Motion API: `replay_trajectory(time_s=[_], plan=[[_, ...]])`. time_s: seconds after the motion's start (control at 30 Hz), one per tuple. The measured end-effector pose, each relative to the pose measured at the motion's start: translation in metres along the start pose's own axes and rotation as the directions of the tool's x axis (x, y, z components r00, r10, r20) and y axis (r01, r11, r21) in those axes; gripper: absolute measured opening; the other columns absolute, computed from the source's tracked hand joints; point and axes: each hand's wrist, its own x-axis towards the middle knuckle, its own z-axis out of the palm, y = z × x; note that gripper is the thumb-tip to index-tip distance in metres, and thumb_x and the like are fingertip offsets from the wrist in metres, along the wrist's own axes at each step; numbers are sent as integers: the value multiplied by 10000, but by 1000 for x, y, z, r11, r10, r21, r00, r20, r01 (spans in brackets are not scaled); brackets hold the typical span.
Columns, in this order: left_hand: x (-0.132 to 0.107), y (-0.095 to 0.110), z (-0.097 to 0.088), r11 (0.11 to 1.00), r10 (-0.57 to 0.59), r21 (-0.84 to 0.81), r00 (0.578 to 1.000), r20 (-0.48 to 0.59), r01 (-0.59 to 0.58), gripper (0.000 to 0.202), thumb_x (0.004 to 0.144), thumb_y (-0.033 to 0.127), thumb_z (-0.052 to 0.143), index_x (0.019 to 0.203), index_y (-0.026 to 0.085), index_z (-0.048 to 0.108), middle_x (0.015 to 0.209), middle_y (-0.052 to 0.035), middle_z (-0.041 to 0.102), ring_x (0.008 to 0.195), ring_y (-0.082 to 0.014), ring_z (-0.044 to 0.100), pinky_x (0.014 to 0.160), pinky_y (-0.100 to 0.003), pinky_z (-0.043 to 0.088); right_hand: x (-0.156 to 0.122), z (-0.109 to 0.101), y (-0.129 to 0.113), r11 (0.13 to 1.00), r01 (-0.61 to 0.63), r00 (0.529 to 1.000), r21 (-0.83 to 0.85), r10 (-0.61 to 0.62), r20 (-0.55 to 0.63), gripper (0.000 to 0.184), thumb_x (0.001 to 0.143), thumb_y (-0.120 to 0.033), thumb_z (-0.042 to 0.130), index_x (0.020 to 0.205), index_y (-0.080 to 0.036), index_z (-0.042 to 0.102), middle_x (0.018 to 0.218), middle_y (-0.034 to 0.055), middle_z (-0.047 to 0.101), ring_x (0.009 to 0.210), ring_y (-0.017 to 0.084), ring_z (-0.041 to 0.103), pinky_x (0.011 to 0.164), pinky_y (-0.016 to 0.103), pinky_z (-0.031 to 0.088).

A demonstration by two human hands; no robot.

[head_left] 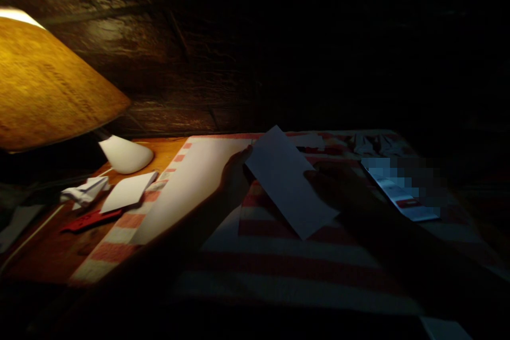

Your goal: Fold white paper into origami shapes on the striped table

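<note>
My left hand and right hand pinch opposite sides of a white paper sheet over the striped cloth. Print on the leaflet near the right edge is unreadable.

We hold a white folded paper sheet over the middle of the red-and-white striped cloth. Our left hand pinches its 9 o'clock edge and our right hand meets its 3 o'clock edge, the grip lost in the dark. On the cloth, a large white paper sheet lies at 9 o'clock and a printed white leaflet at 3 o'clock. Farther toward 9 o'clock, on the bare wooden table, sits a small white paper card. It has a crumpled white paper scrap at its 9 o'clock, a red card strip at its 7 o'clock and a white rounded lamp base at its 12 o'clock.
</note>
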Motion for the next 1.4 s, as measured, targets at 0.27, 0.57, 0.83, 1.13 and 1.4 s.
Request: replay_trajectory(time_s=[0.27,0.57,0.83,1.13,1.4], plan=[[6,18,-3,999,-52,-10,995,82,53,225,852,389,675,881,168,699,759,-49,736,776,-209,717,759,-336,584,2,-8,-5,999,-15,998,-29,13,-63,356,801,-522,742,715,-190,646,623,15,612,501,136,542,460,272,379],[-6,-7,2,989,-98,129,970,224,70,304,732,373,832,832,107,726,812,-115,768,718,-247,739,723,-399,618,-8,2,-14,998,-25,999,64,27,-33,363,775,-433,802,1016,-166,750,877,97,761,643,201,673,546,323,525],[3,-1,-7,847,388,326,908,159,-419,384,819,398,738,1138,206,644,1141,-91,710,1031,-253,692,904,-422,570,2,-19,-1,871,335,899,-360,-410,-154,327,891,-468,647,922,-179,797,894,96,777,800,276,715,622,358,530],[-41,36,8,-519,516,463,168,840,-718,519,885,314,698,1376,247,545,1341,-71,673,1333,-282,561,1212,-500,279,-5,-23,-7,66,525,508,-849,-824,250,296,969,-212,571,1236,-216,699,1186,88,754,1049,256,714,821,376,569],[-38,30,14,-471,435,420,210,876,-776,128,935,157,635,1003,210,731,958,-9,800,913,-174,742,964,-367,528,-24,-4,-23,-124,523,471,-843,-783,407,309,942,-158,635,1244,-179,694,1265,89,727,1054,283,691,893,432,535]])
